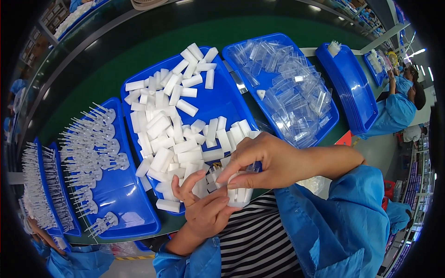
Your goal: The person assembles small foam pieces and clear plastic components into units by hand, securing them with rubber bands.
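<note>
Close in front of me, my left hand (206, 214) and my right hand (273, 162) meet at a small white block-shaped piece (240, 197). It looks partly clear, perhaps a transparent sleeve around white, but the fingers cover much of it. My left thumb and index finger pinch its left side, with the other fingers raised. From above, my right thumb and fingers press on it. Just beyond my hands, many white rectangular foam-like blocks (162, 160) lie heaped in a blue tray (215, 99).
At the right, a blue tray (276, 39) holds clear plastic sleeves (296, 88); farther right stands a stack of blue trays (350, 88). On the left, another blue tray (132, 194) carries white parts with thin stems (92, 148). Co-workers in blue sit along the green bench.
</note>
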Motion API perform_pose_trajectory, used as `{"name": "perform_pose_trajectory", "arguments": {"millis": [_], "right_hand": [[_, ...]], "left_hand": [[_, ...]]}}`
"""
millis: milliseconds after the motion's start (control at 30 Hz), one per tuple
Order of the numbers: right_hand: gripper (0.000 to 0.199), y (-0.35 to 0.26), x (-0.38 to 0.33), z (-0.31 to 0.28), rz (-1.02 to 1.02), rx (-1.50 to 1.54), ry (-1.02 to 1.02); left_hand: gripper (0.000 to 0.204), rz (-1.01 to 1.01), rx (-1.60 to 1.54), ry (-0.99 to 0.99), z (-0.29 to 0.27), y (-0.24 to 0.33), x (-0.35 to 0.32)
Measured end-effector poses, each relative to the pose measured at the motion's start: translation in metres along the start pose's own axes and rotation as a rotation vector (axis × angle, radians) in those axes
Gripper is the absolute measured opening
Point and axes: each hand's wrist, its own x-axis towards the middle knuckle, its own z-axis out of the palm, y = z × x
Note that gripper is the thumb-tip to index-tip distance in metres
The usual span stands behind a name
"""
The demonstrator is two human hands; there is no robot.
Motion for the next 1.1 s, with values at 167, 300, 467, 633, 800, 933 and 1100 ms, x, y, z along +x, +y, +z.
{"name": "perform_pose_trajectory", "arguments": {"millis": [167, 300, 467, 633, 800, 933, 1100], "right_hand": [[0.03, -0.012, 0.001, -0.009, -0.034, 0.016, 0.004], [0.032, -0.011, -0.001, -0.016, -0.015, 0.005, -0.033], [0.031, -0.006, -0.002, -0.015, 0.073, 0.086, -0.113], [0.027, 0.0, -0.007, -0.008, 0.142, 0.13, -0.169], [0.031, -0.006, 0.001, -0.067, -0.078, -0.414, 0.103], [0.027, 0.029, 0.003, -0.142, 0.153, -1.419, 0.274], [0.019, 0.047, 0.014, -0.152, 0.282, -1.71, 0.052]], "left_hand": [[0.019, -0.012, -0.012, 0.054, 0.002, -0.001, -0.001], [0.01, 0.067, 0.026, 0.06, 0.004, -0.001, 0.0], [0.025, 0.227, 0.095, 0.076, 0.01, -0.003, -0.003], [0.02, 0.287, 0.165, 0.007, 0.011, -0.001, -0.004], [0.025, 0.229, 0.106, -0.022, 0.008, -0.003, -0.005], [0.025, 0.202, 0.077, -0.003, 0.01, -0.001, -0.002], [0.026, 0.159, 0.05, -0.003, 0.007, -0.001, -0.002]]}}
